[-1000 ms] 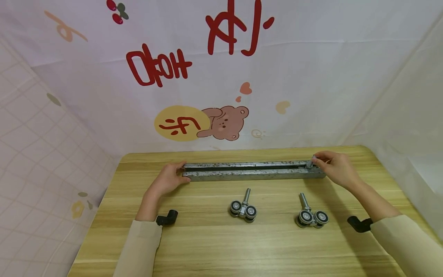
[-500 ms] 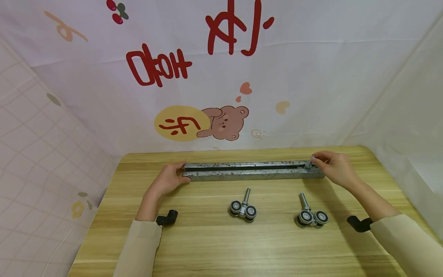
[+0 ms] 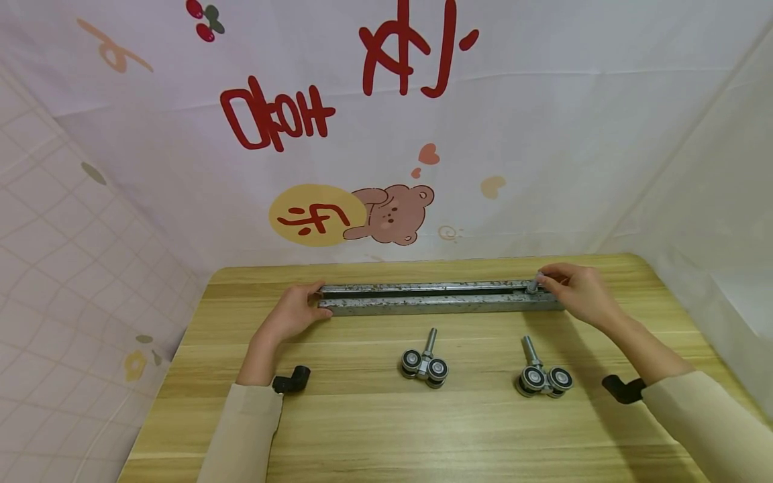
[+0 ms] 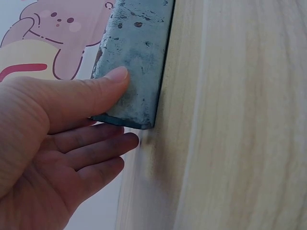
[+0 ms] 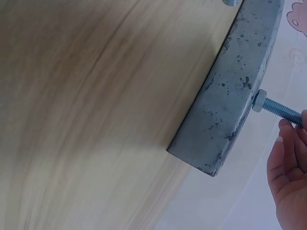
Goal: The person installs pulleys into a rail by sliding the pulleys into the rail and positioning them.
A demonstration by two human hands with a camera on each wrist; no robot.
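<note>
A scuffed grey metal track rail (image 3: 423,308) lies across the back of the table, its long slot facing up. My left hand (image 3: 294,310) grips the rail's left end. In the left wrist view, the thumb presses on the side face while some fingers extend past the end. At the other end, my right hand (image 3: 581,294) pinches a threaded bolt (image 5: 283,110) that stands up from the slot. A hex nut (image 5: 259,100) sits at the bolt's base, by the rail's edge. Whatever the bolt joins inside the rail is hidden.
Two roller trolleys with bolts lie in front of the rail: one near the middle (image 3: 425,367), another on the right (image 3: 543,380). Black elbow-shaped pieces stick out at both sleeves. A white printed cloth (image 3: 531,121) hangs directly behind the wooden table (image 3: 386,436).
My right hand has shifted slightly left along the rail, and the pinched bolt has moved with it in the slot. The left hand and both loose trolleys have stayed put.
</note>
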